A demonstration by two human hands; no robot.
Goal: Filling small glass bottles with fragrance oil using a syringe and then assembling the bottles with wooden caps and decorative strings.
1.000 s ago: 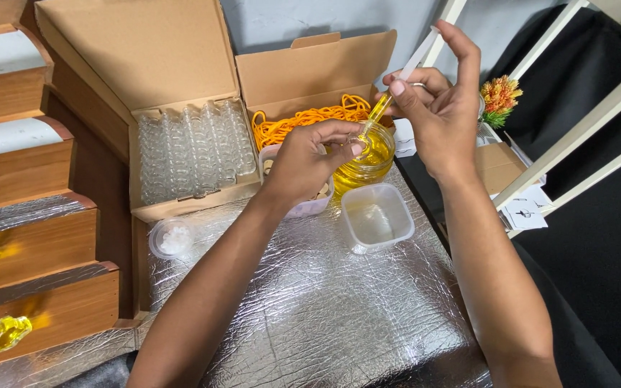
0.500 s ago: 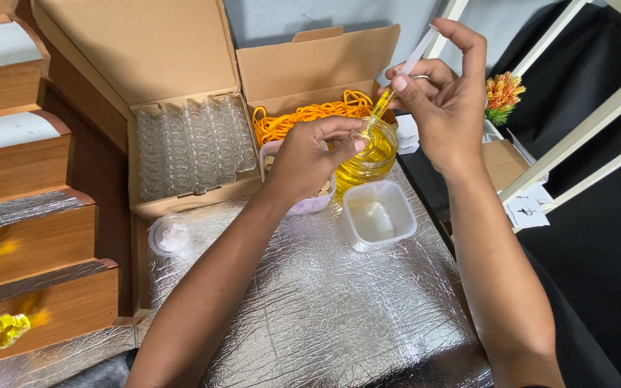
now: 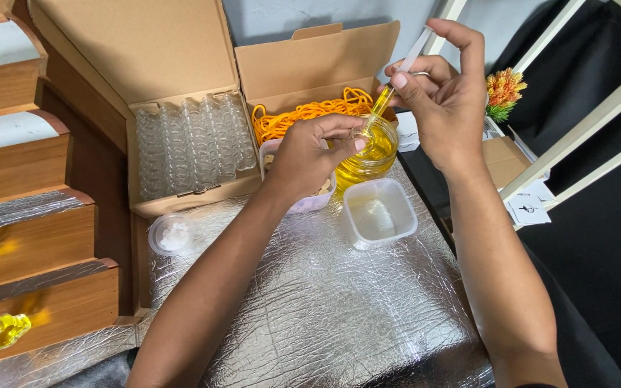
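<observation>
My right hand (image 3: 443, 100) pinches a thin clear dropper (image 3: 395, 82) partly filled with yellow liquid, its tip dipped into a round glass jar of yellow liquid (image 3: 372, 154). My left hand (image 3: 310, 154) rests over a pale plastic tub (image 3: 310, 203) and touches the jar's rim with its fingertips, which seem to hold something small that I cannot make out. Both hands are above the far edge of a table covered in crinkled silver foil (image 3: 310, 309).
An open cardboard box of small clear glass bottles (image 3: 192, 144) stands at the back left. Another open box holds orange cord (image 3: 310, 111). A square clear tub (image 3: 379, 214) and a round lid (image 3: 172, 233) lie on the foil. Wooden steps (image 3: 30, 237) carry yellow-filled bottles at left.
The dropper has stayed dipped in the jar while my right hand shifted slightly. My left hand keeps its place at the jar's rim.
</observation>
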